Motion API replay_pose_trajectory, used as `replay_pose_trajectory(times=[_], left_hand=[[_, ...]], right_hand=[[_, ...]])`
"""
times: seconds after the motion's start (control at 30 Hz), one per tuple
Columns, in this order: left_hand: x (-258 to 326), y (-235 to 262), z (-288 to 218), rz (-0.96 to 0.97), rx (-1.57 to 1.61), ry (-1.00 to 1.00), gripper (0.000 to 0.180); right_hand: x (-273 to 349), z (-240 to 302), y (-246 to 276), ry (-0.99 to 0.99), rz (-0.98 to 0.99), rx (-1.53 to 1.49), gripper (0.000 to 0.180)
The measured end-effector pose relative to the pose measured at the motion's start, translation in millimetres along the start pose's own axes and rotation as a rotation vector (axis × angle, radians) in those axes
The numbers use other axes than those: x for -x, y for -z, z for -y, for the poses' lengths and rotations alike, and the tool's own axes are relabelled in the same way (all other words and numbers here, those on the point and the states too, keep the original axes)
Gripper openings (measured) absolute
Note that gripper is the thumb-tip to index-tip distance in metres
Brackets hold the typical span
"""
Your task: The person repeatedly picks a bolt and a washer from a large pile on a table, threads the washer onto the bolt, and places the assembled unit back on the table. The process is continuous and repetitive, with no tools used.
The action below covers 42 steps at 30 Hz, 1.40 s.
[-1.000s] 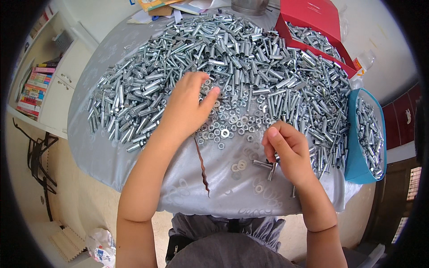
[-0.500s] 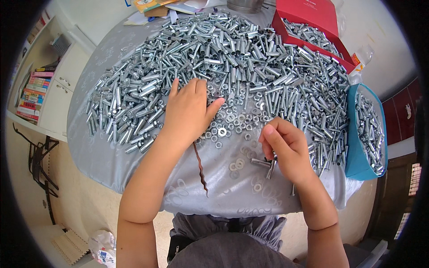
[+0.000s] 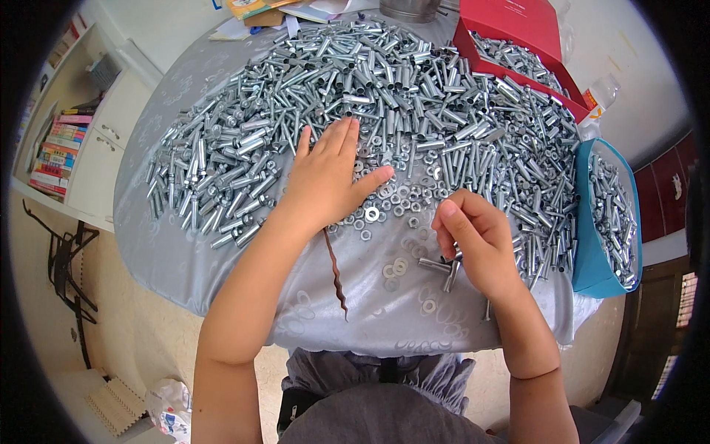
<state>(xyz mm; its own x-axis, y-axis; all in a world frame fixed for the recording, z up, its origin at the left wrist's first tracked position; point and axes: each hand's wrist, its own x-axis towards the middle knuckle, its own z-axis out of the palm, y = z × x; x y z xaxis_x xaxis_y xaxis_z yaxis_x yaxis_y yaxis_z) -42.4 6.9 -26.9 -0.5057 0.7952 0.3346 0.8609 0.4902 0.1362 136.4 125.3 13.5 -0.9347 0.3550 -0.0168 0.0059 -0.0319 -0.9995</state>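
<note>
A bolt (image 3: 448, 271) sits pinched in the right hand (image 3: 473, 240), near the bench's (image 3: 222, 274) front edge. The left hand (image 3: 325, 174), flat and released, has slid further over the loose nuts (image 3: 399, 196) toward the bolt heap (image 3: 355, 81), likely feeling for a nut. A blue bag (image 3: 588, 244) hangs at the right edge.

Red box (image 3: 521, 29), blue bag (image 3: 592, 251), shelved books (image 3: 55, 148)
</note>
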Motion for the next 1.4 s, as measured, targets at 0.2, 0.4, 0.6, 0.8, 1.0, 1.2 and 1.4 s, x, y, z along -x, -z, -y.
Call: replay_pose_trajectory(times=[0.2, 0.4, 0.6, 0.8, 1.0, 1.2, 1.4], left_hand=[[8.2, 9.9, -12.2, 0.108, -0.053, -0.028, 0.086], [9.2, 19.3, -16.2, 0.115, -0.01, -0.06, 0.082], [6.0, 41.4, -14.7, 0.216, 0.244, 0.024, 0.064], [-0.1, 19.4, 8.7, -0.102, -0.004, -0.015, 0.062], [3.2, 3.2, 4.0, -0.01, -0.073, 0.006, 0.076], [7.4, 17.0, -0.5, 0.058, -0.078, -0.088, 0.078], [13.5, 24.6, -3.7, 0.053, -0.018, -0.109, 0.067]], right_hand=[[-0.7, -1.3, 0.7, 0.002, -0.004, -0.006, 0.025], [-1.6, -2.5, 1.7, -0.001, 0.003, 0.013, 0.025], [0.1, -0.7, 2.9, -0.001, -0.019, 0.003, 0.024], [1.2, 0.2, 1.9, 0.016, -0.013, -0.005, 0.023], [3.0, 1.5, 0.3, 0.008, -0.01, 0.006, 0.022], [2.0, 0.6, 0.6, -0.005, -0.003, 0.002, 0.021], [3.1, 2.8, -1.5, -0.005, 0.003, 0.032, 0.021]])
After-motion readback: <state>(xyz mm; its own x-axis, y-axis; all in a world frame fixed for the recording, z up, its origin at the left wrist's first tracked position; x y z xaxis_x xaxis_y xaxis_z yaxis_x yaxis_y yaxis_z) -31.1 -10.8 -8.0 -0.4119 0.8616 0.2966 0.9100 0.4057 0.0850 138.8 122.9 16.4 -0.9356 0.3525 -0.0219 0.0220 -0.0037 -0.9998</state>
